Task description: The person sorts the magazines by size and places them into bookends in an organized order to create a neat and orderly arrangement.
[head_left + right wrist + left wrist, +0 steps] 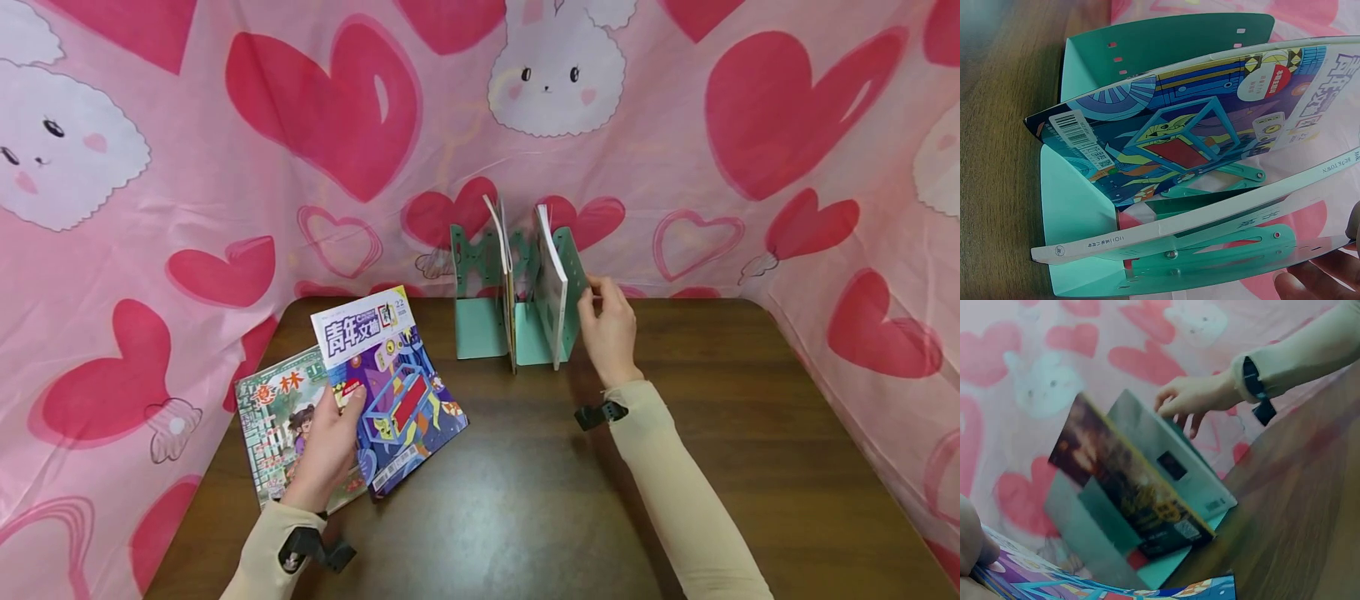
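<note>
My left hand [333, 433] holds a purple-and-blue magazine [405, 400], thumb across its cover and the other fingers hidden underneath. Partly beneath it, a green-and-white magazine [262, 433] lies on the table. Farther back stands a teal expandable book rack [480, 329]. My right hand [609, 329] pinches the upper edge of the rack's right end plate [1254, 281]. Inside the rack, a magazine [1179, 134] with a similar purple-blue cover stands upright near the middle. A thicker white-spined book [1210, 226] leans close to the right plate.
The dark wooden table [480, 517] stretches in front of the rack and out to both sides. A pink cloth [420, 158] with hearts and rabbits hangs behind the table and along its sides, close behind the rack.
</note>
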A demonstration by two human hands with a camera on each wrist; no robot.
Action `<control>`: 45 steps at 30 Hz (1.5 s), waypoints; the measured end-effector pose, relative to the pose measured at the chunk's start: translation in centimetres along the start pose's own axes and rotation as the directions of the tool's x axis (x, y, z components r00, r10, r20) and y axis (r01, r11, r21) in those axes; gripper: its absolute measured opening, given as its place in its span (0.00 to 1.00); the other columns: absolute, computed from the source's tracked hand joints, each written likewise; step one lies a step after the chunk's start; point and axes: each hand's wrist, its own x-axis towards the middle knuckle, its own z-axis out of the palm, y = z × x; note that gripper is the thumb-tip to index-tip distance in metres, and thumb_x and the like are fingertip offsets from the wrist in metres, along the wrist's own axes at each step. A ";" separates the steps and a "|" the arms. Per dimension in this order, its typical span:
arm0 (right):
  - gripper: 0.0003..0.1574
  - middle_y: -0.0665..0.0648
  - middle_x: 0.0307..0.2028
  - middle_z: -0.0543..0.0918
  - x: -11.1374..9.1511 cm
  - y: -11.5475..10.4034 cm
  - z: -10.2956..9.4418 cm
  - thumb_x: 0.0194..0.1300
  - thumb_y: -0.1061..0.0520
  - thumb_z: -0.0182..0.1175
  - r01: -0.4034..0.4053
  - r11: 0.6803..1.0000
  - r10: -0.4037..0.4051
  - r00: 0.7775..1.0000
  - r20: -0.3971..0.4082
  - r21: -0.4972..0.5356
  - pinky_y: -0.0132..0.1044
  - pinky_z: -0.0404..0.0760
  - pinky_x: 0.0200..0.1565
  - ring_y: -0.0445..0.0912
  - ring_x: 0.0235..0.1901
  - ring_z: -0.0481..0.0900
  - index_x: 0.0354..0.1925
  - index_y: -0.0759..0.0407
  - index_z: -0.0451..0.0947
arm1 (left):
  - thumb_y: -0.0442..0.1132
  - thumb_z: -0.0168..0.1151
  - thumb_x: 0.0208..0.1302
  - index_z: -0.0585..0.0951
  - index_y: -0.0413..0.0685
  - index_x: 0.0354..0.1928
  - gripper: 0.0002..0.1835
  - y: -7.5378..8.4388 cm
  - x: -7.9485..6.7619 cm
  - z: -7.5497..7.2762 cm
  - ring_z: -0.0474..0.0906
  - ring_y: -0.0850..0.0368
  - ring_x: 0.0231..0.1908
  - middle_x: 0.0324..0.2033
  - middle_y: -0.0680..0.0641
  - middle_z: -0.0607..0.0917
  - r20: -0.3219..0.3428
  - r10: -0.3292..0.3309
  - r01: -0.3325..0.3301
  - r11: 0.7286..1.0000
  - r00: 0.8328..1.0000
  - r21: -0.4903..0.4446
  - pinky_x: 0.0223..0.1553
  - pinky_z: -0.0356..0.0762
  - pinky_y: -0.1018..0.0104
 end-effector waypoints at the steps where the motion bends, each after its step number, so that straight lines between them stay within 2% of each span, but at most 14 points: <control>1: 0.13 0.60 0.40 0.81 0.0 0.0 0.0 0.65 0.60 0.53 0.000 1.000 0.000 1.000 -0.002 0.000 0.46 0.76 0.41 0.51 0.37 0.79 0.47 0.62 0.77 | 0.42 0.40 0.74 0.54 0.64 0.71 0.26 0.3 -0.2 0.3 0.72 0.41 0.56 0.63 0.40 0.67 -0.002 0.018 -0.018 1.000 1.000 0.016 0.46 0.77 0.53; 8: 0.14 0.59 0.39 0.81 -0.2 0.1 0.0 0.66 0.58 0.52 -0.002 1.000 0.002 1.000 -0.002 -0.004 0.46 0.76 0.39 0.50 0.37 0.79 0.47 0.61 0.77 | 0.44 0.43 0.72 0.57 0.67 0.69 0.25 1.8 -1.4 2.5 0.75 0.44 0.54 0.61 0.44 0.72 -0.022 0.128 -0.123 0.978 0.991 0.169 0.46 0.77 0.53; 13: 0.14 0.59 0.39 0.80 -0.2 0.1 0.0 0.67 0.57 0.52 0.000 1.000 0.000 1.000 -0.001 0.000 0.46 0.76 0.38 0.50 0.36 0.79 0.47 0.62 0.77 | 0.40 0.43 0.73 0.58 0.63 0.69 0.25 2.4 -2.1 3.9 0.72 0.47 0.57 0.62 0.47 0.71 0.019 0.267 -0.265 0.943 0.964 0.201 0.51 0.73 0.52; 16: 0.15 0.59 0.39 0.80 -0.2 0.1 0.0 0.67 0.56 0.51 -0.003 1.000 0.003 1.000 -0.001 -0.002 0.46 0.77 0.38 0.50 0.36 0.79 0.47 0.62 0.77 | 0.39 0.43 0.72 0.59 0.62 0.69 0.25 2.6 -2.5 4.8 0.72 0.48 0.57 0.63 0.48 0.71 0.029 0.310 -0.310 0.929 0.950 0.204 0.52 0.72 0.53; 20: 0.14 0.59 0.39 0.80 -0.3 0.1 0.0 0.67 0.57 0.52 -0.004 1.000 0.004 1.000 0.001 -0.002 0.46 0.77 0.39 0.50 0.36 0.79 0.47 0.62 0.77 | 0.39 0.44 0.72 0.61 0.62 0.68 0.24 2.9 -2.9 5.7 0.72 0.50 0.57 0.62 0.49 0.71 0.028 0.321 -0.320 0.927 0.947 0.194 0.50 0.74 0.56; 24: 0.14 0.59 0.39 0.80 -0.2 0.1 0.1 0.66 0.58 0.52 0.004 1.000 -0.004 1.000 -0.004 -0.001 0.46 0.77 0.39 0.50 0.36 0.79 0.47 0.61 0.77 | 0.38 0.44 0.72 0.61 0.61 0.69 0.25 3.3 -3.4 6.7 0.72 0.50 0.57 0.62 0.48 0.71 0.045 0.355 -0.356 0.911 0.934 0.208 0.51 0.73 0.57; 27: 0.13 0.59 0.39 0.80 -0.1 0.0 0.1 0.66 0.59 0.52 0.009 1.000 -0.009 1.000 -0.010 0.000 0.46 0.76 0.38 0.50 0.36 0.79 0.46 0.62 0.77 | 0.36 0.43 0.72 0.59 0.61 0.70 0.26 3.9 -3.9 7.3 0.71 0.51 0.59 0.64 0.50 0.69 0.079 0.375 -0.384 0.901 0.923 0.204 0.52 0.72 0.56; 31: 0.13 0.59 0.39 0.80 0.0 0.0 0.0 0.66 0.59 0.52 0.011 1.000 -0.011 1.000 -0.012 0.000 0.46 0.77 0.38 0.50 0.36 0.79 0.46 0.63 0.77 | 0.34 0.41 0.72 0.56 0.63 0.71 0.28 4.9 -4.5 8.1 0.70 0.51 0.60 0.65 0.52 0.68 0.143 0.374 -0.396 0.899 0.916 0.185 0.52 0.73 0.55; 37: 0.14 0.59 0.39 0.80 -0.1 0.0 0.1 0.66 0.58 0.52 0.011 1.000 -0.011 1.000 -0.008 -0.012 0.46 0.77 0.38 0.50 0.37 0.79 0.47 0.62 0.77 | 0.29 0.40 0.71 0.55 0.60 0.71 0.30 7.1 -5.7 9.7 0.70 0.46 0.60 0.65 0.46 0.67 0.214 0.386 -0.419 0.897 0.898 0.142 0.52 0.72 0.51; 42: 0.13 0.59 0.40 0.80 -0.1 -0.1 0.1 0.66 0.59 0.52 0.008 1.000 -0.008 1.000 0.001 -0.005 0.46 0.77 0.39 0.50 0.38 0.79 0.47 0.62 0.77 | 0.24 0.39 0.69 0.56 0.50 0.71 0.30 7.7 -5.9 10.9 0.70 0.39 0.58 0.63 0.37 0.68 0.251 0.435 -0.471 0.876 0.865 0.107 0.52 0.72 0.48; 45: 0.13 0.59 0.40 0.80 -0.1 -0.1 0.1 0.66 0.59 0.53 0.001 1.000 -0.001 1.000 0.005 -0.007 0.46 0.77 0.39 0.50 0.38 0.79 0.47 0.62 0.77 | 0.24 0.40 0.69 0.56 0.49 0.71 0.30 7.6 -5.8 11.7 0.70 0.39 0.58 0.63 0.37 0.68 0.262 0.449 -0.487 0.867 0.854 0.102 0.52 0.72 0.48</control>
